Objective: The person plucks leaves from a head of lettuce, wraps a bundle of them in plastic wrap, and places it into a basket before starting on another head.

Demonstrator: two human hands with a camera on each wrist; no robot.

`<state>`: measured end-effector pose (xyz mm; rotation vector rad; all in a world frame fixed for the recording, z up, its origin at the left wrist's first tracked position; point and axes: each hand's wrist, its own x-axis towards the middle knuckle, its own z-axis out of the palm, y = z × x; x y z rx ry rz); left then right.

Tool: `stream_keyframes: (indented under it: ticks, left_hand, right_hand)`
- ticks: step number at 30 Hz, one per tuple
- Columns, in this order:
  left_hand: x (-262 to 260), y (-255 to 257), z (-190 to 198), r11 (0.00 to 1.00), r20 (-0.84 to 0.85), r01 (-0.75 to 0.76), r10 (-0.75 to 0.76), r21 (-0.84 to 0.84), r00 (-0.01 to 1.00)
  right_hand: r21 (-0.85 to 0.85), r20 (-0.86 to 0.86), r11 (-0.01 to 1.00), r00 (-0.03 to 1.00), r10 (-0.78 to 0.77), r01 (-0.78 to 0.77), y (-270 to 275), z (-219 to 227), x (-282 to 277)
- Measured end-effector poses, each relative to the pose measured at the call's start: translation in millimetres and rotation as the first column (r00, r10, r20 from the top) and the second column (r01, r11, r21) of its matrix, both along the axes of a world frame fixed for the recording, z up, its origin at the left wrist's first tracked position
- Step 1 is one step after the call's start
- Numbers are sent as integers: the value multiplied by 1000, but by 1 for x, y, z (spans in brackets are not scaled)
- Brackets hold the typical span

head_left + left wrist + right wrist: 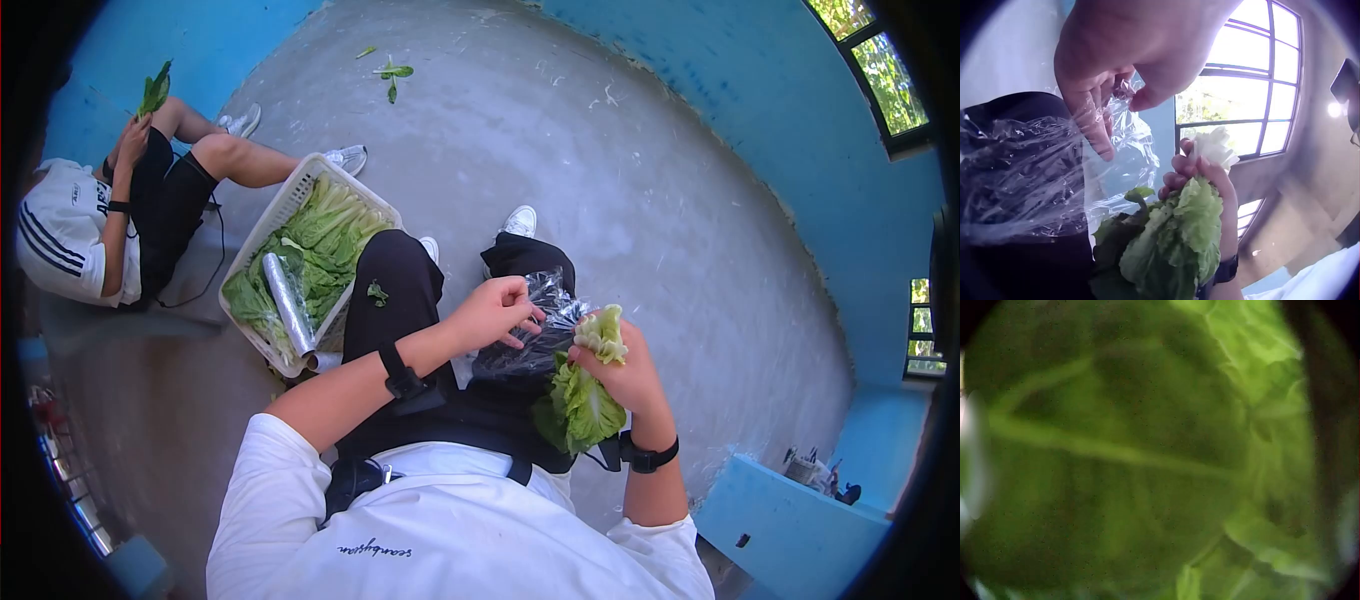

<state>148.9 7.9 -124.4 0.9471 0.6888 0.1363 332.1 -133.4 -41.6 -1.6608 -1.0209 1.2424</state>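
Holding lettuce (pixel 1172 237), right fingers (pixel 1175 180) leave 2 ends protruding.

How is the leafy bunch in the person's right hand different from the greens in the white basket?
The held bunch is one small bundle, while the basket greens form a much larger heap. The held bunch is gripped by the right hand, its pale end showing past the fingers; the basket greens lie inside the white basket, with a shiny roll on top. Both have green leaves with paler parts.
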Motion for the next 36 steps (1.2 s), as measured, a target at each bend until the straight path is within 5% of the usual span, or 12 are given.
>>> stream_keyframes:
  ticks: [3, 6, 9, 13, 16, 19, 22, 25, 32, 36]
  left_hand:
    - [0, -4, 0, 999, 39, -32, 33, -29, 999]
    - [3, -4, -11, 988, 155, 146, -138, -44, 978]
    - [6, -13, -3, 925, 274, 207, -120, -317, 954]
    - [-3, -14, 1, 837, 336, 228, -56, -497, 940]
    - [-6, -14, 1, 769, 480, 351, -65, -534, 875]
    - [-5, -17, 18, 843, 495, 362, -134, -398, 858]
    - [-4, -31, 8, 958, 392, 284, -245, -44, 887]
    - [1, -42, 17, 972, 259, 209, -176, -107, 950]
    - [4, -55, -4, 993, 278, 54, -82, 107, 957]
    - [4, -58, -6, 998, 218, 14, -28, 65, 976]
  right_hand:
    - [-18, 136, 999, 990, 48, -45, 1, 12, -4]
    - [-17, 178, 986, 970, 166, -166, 6, 12, -13]
    - [32, 142, 974, 966, 216, -222, 18, 6, -21]
    - [-34, -135, 999, 990, 33, -38, 20, -7, -21]
    - [-34, 26, 998, 999, 46, -45, 21, -11, -18]
    - [-6, 128, 997, 989, 78, -78, 24, -12, -18]
    - [-7, 156, 995, 983, 96, -96, 25, -16, -24]
    - [41, 132, 998, 990, 47, -53, 24, -32, -29]
    - [142, 251, 982, 964, 82, -121, 25, -33, -38]
    - [121, 227, 984, 968, 102, -132, 28, -28, -40]
